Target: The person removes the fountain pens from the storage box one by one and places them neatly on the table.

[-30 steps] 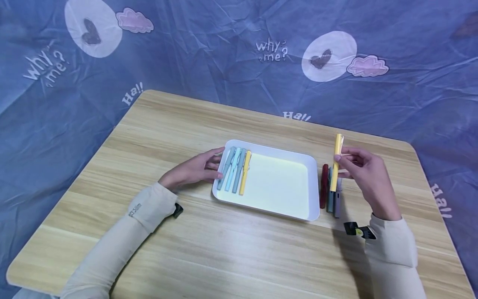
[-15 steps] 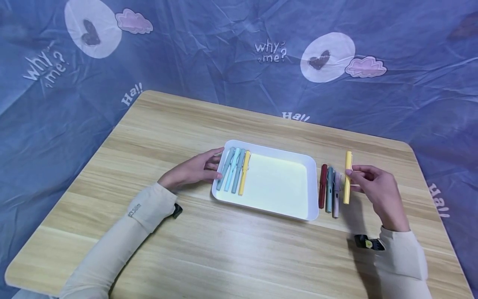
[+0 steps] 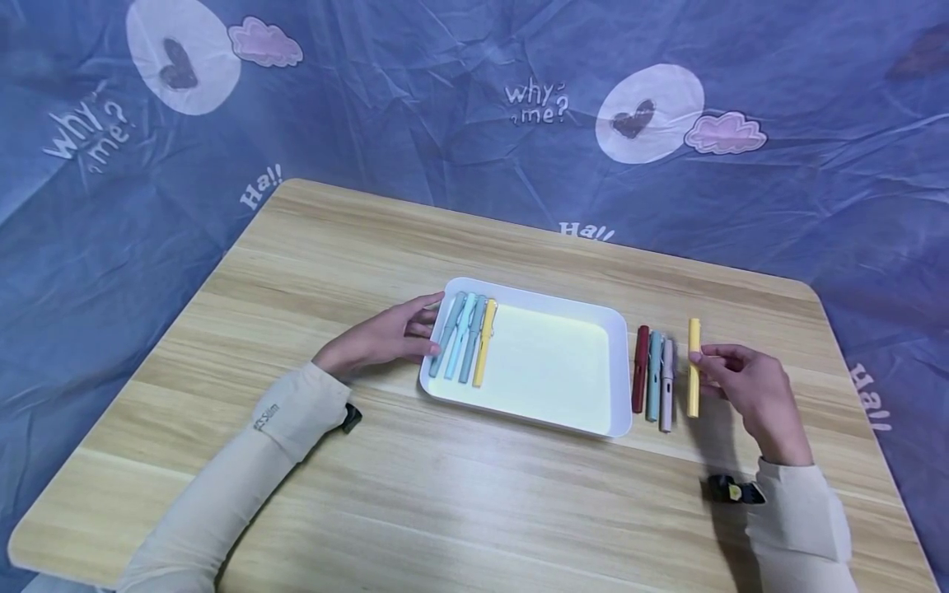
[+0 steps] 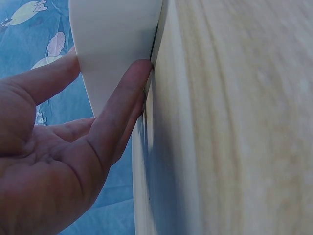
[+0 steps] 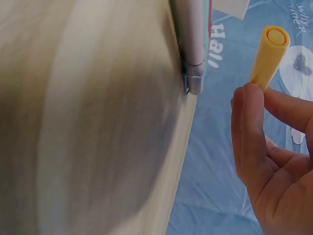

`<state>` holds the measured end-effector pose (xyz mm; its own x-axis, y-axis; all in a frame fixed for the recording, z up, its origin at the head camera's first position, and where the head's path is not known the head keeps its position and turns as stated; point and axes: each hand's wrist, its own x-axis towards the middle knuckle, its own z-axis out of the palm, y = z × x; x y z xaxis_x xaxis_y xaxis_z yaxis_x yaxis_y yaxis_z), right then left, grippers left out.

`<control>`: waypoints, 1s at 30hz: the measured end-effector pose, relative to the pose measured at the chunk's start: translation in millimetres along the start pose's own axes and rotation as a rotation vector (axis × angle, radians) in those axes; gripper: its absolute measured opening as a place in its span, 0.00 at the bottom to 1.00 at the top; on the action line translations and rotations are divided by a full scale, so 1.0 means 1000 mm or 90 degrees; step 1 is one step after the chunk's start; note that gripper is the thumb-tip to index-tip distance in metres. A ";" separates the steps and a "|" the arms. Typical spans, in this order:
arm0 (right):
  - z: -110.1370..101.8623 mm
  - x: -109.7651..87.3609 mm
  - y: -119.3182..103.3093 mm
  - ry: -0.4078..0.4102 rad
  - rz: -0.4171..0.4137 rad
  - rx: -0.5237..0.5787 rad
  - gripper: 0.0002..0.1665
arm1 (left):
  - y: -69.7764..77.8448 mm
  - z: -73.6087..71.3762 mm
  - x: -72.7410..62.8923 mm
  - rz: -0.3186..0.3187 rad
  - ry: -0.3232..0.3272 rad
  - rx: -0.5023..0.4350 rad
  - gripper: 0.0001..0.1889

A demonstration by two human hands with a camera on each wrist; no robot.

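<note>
My right hand (image 3: 756,391) pinches a yellow fountain pen (image 3: 694,387) between thumb and fingertips, to the right of the pen row. In the right wrist view the yellow pen's round end (image 5: 276,36) points at the camera, and the pen appears clear of the tabletop. A dark red pen (image 3: 640,371), a blue-grey pen (image 3: 654,377) and a pale purple pen (image 3: 667,387) lie side by side, right of the white tray (image 3: 563,379). My left hand (image 3: 385,333) holds the tray's left rim; its fingers touch the outer wall (image 4: 115,39) in the left wrist view.
Inside the tray, along its left side, lie several pens: blue-grey, light blue (image 3: 461,338) and another yellow one (image 3: 485,344). The wooden table (image 3: 474,494) backs onto a blue printed cloth (image 3: 415,99).
My right hand has moved right and toward me with the yellow pen, from over the pen row to its right side, and lower. My left hand and the tray stay put.
</note>
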<state>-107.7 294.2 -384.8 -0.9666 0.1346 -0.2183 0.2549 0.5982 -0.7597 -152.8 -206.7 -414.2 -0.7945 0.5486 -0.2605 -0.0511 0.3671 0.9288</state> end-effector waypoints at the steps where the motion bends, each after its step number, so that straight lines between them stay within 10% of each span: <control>1: 0.000 0.000 0.001 -0.002 0.004 0.000 0.33 | 0.000 0.000 0.000 -0.002 0.001 0.000 0.48; 30: -0.001 0.000 0.014 -0.142 0.059 -0.079 0.27 | 0.001 0.001 -0.002 0.013 0.005 0.010 0.47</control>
<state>-104.5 303.0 -394.8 -0.9055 0.0242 -0.4236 0.3234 0.6856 -0.6522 -150.7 -206.4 -413.0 -0.7997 0.5506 -0.2396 -0.0258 0.3671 0.9298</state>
